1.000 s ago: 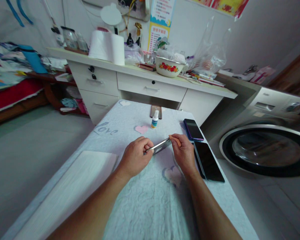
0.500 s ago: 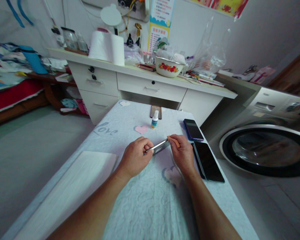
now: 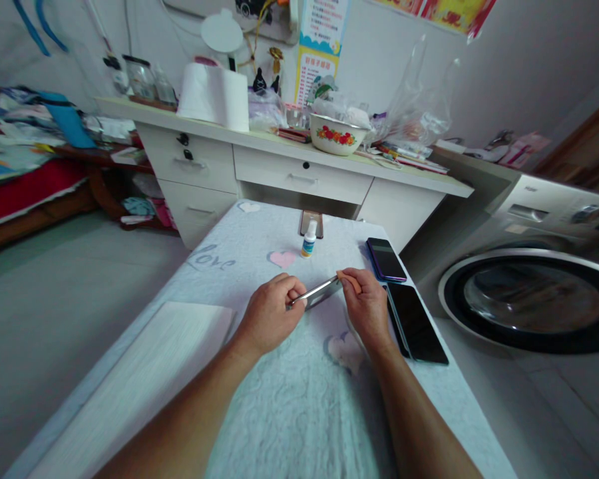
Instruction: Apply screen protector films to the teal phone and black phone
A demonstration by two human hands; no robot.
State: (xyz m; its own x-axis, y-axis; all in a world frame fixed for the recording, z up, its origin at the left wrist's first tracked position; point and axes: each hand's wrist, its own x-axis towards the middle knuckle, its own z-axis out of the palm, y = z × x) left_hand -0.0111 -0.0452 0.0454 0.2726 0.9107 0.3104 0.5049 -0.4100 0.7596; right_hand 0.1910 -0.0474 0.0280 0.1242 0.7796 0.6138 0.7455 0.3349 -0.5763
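Note:
A thin phone-like device (image 3: pixel 322 293) is tilted between my hands, its bright edge facing up. My left hand (image 3: pixel 274 311) is closed on its left end. My right hand (image 3: pixel 367 303) is closed on a small orange cloth or pad (image 3: pixel 351 282), pressed at the device's right end. Just beyond them a small white spray bottle (image 3: pixel 309 241) stands upright, in front of a brown-edged flat object (image 3: pixel 319 222). To the right of my right hand lie a dark phone (image 3: pixel 387 259) and a larger black tablet (image 3: pixel 419 324).
A pale board (image 3: pixel 154 372) lies at the left of the cloth-covered table (image 3: pixel 299 426). Behind it is a white desk (image 3: pixel 274 169) with a paper roll (image 3: pixel 213 96) and a flowered bowl (image 3: pixel 337 135). A washing machine (image 3: pixel 544 219) stands at the right.
My right hand has moved very slightly right along the device's edge with the orange piece. My left hand keeps its place.

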